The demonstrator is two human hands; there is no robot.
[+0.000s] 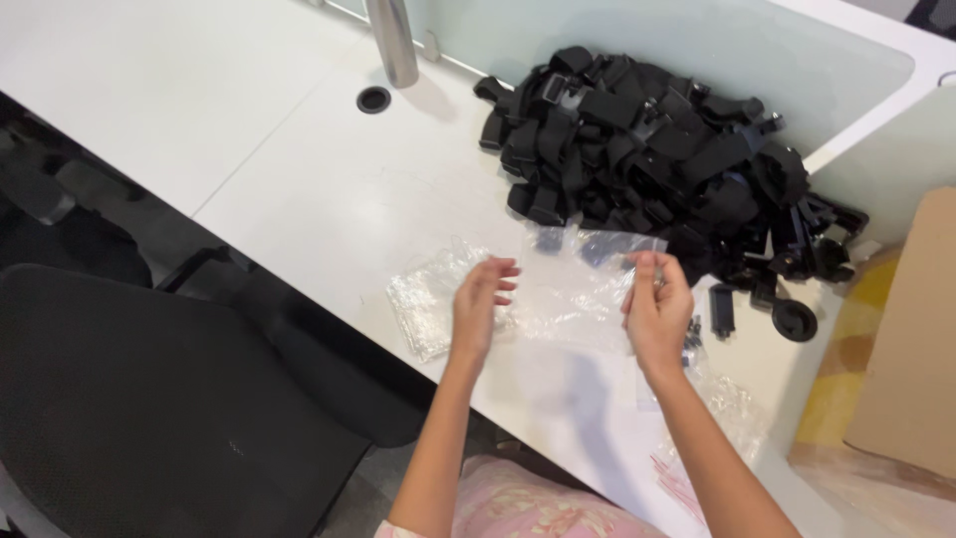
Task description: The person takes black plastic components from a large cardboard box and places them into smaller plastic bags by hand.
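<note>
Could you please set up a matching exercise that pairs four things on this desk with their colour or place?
Things:
1. heap of straps
2. clear plastic bag
3. round hole
4. cardboard box

Descriptions:
A. at the far right edge
B. black, piled against the partition
C. between the two hands
D. in the desk beside a metal post

Pairs: 1-B, 2-C, 3-D, 4-A

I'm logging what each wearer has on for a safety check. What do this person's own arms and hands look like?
Both forearms are bare, with no sleeves reaching them. The left hand and right hand wear no gloves, and no ring, watch or bracelet shows. At the lower edge, pink floral-patterned clothing is visible.
</note>
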